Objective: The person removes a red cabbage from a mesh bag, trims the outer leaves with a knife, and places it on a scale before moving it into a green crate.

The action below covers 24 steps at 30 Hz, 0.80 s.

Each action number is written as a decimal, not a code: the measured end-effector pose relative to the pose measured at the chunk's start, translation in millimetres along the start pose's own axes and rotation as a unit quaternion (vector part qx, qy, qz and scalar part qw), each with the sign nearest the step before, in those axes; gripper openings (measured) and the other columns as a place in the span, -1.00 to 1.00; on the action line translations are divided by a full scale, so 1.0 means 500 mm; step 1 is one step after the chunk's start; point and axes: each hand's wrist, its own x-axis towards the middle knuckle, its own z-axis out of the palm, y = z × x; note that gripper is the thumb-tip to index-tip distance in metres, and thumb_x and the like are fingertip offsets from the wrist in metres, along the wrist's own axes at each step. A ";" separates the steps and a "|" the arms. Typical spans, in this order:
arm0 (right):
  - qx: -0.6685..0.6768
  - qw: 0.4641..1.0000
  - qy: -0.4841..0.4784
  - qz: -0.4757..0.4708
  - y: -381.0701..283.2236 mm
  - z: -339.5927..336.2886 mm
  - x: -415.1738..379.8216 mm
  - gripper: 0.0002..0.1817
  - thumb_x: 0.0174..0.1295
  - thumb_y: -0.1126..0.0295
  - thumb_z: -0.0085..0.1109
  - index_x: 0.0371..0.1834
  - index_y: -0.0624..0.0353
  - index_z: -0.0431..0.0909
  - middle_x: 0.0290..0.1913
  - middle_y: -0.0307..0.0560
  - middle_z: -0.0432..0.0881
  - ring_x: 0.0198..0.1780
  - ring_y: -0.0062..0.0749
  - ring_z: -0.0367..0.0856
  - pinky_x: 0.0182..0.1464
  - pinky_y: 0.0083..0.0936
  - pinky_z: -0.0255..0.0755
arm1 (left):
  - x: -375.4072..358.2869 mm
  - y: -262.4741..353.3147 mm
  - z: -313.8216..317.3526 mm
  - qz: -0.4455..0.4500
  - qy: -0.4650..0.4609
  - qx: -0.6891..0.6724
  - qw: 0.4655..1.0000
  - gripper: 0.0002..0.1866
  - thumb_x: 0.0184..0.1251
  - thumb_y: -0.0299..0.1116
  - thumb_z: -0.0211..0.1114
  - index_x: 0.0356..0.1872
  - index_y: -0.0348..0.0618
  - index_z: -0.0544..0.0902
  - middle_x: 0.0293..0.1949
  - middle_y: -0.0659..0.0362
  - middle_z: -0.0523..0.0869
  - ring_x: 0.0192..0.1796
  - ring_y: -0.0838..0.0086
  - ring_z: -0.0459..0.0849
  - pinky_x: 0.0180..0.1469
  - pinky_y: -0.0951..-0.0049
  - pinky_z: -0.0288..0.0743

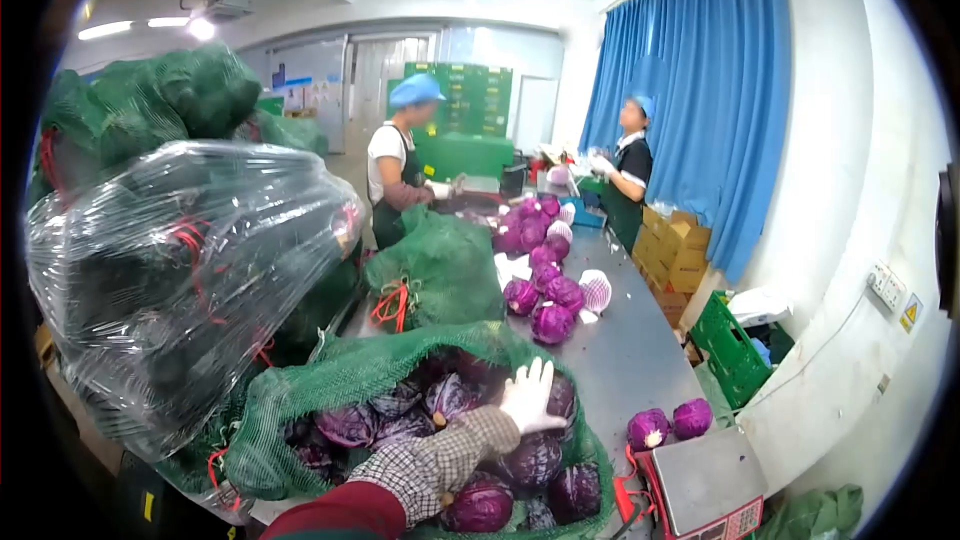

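Observation:
My left hand (529, 399), in a white glove below a checked oversleeve, reaches over an opened green mesh bag (280, 392). Its fingers are spread and the palm faces down over the red cabbages at the bag's right side. Several dark purple red cabbages (480, 502) fill the bag, partly covered by my forearm. The net's upper edge is folded back around them. My right hand is out of view.
A digital scale (708, 480) stands at the right table edge beside two trimmed cabbages (650, 429). More cabbages (552, 322), some in foam nets, lie along the metal table (640, 360). Full mesh bags (435, 270) and a plastic-wrapped stack (180, 270) crowd the left. Two co-workers (395, 165) stand farther back.

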 end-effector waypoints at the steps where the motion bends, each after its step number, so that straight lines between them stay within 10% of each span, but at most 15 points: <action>1: -0.015 1.000 0.018 -0.013 0.010 0.003 0.005 -0.58 0.44 0.12 -0.03 0.15 0.21 0.47 -0.38 -0.14 0.57 -0.53 -0.44 0.51 -0.51 -0.51 0.40 | 0.009 -0.005 0.000 -0.010 0.006 -0.055 0.998 0.26 -0.14 0.23 0.50 0.47 -0.31 0.03 0.45 -0.26 0.12 0.42 -0.17 0.21 0.38 0.00 0.29; 17: -0.077 0.994 0.053 -0.058 0.018 -0.004 0.007 -0.65 0.45 0.20 0.01 0.05 0.27 0.50 -0.44 -0.13 0.55 -0.53 -0.46 0.49 -0.52 -0.49 0.35 | 0.041 -0.084 0.054 -0.008 0.018 -0.224 0.974 0.23 -0.26 0.17 0.55 0.50 0.04 0.07 0.47 -0.21 0.12 0.43 -0.11 0.26 0.38 0.07 0.32; 24: 0.013 0.999 0.005 0.031 -0.005 -0.010 -0.010 -0.45 0.46 0.07 -0.03 0.31 0.29 0.32 -0.39 -0.11 0.59 -0.59 -0.43 0.46 -0.53 -0.48 0.40 | 0.029 -0.150 0.116 0.020 0.077 -0.447 0.891 0.19 -0.23 -0.09 0.69 0.43 -0.32 0.15 0.30 -0.08 0.42 0.36 0.22 0.42 0.41 0.24 0.31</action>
